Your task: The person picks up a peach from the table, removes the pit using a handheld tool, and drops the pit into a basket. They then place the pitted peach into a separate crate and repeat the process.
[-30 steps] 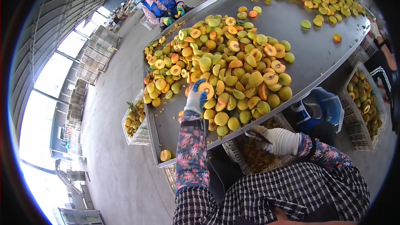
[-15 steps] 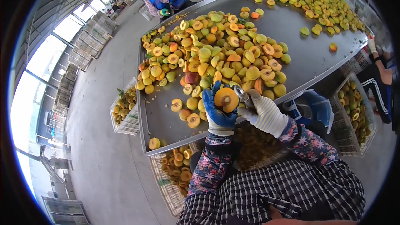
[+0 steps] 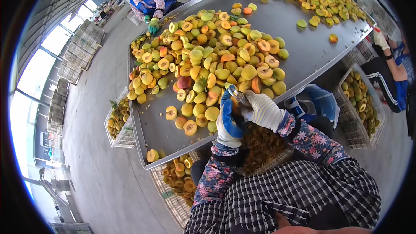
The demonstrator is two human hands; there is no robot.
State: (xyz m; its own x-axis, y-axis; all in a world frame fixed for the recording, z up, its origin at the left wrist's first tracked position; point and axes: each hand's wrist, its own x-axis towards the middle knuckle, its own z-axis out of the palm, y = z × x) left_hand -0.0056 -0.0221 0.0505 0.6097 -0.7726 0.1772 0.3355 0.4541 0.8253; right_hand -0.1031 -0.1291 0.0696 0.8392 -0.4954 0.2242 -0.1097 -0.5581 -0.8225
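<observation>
My left hand (image 3: 229, 123), in a blue and white glove, is closed around a peach half at the table's near edge; the fruit is mostly hidden by glove and shadow. In my right hand (image 3: 262, 109), in a white striped glove, is a metal pitting spoon (image 3: 236, 94). Its shiny head is at the fruit in my left hand. Just beyond both hands, a large heap of halved peaches (image 3: 223, 73) covers part of the metal table (image 3: 160, 136), some showing pits. A red-skinned peach (image 3: 184, 82) lies among them.
Below my hands stands a crate of brown scraps (image 3: 262, 147). A crate of hollowed halves (image 3: 180, 177) is to its left. More filled crates flank the table, with a blue bucket (image 3: 323, 104) at right. Co-workers' gloved hands (image 3: 154, 25) (image 3: 381, 39) are at far left and right.
The view has shifted. My left hand has turned the peach half, whose cut face no longer faces me, and the spoon has come over it. The far co-worker's hands have lowered to the table edge.
</observation>
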